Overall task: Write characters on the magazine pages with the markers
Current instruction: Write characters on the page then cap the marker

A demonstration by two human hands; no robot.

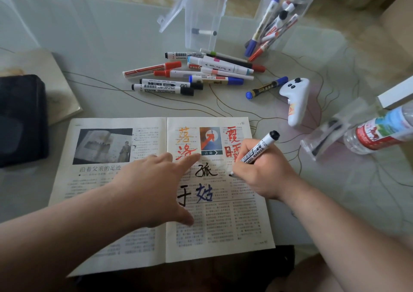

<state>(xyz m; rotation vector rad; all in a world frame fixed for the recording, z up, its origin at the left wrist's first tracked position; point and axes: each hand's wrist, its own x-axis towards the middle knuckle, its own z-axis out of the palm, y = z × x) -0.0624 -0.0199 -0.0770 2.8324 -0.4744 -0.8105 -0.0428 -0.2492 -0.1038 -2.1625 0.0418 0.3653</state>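
Black marker point(259, 149) gripped in our right hand point(266, 173), tip down on the right page of the magazine point(234, 231) beside the black character point(205, 170); left hand point(152, 180) flat, fingers spread, pinning the pages. Risk, we reckon: either palm smears fresh ink, or the paper slides

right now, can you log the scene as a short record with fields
left hand: fingers spread, rests on the magazine
right hand: grips a black marker, tip on the right page
magazine: open on the table, orange, red, black and blue characters written on it
loose markers: heap beyond the magazine
jar: clear, holds more markers
bottle: far right
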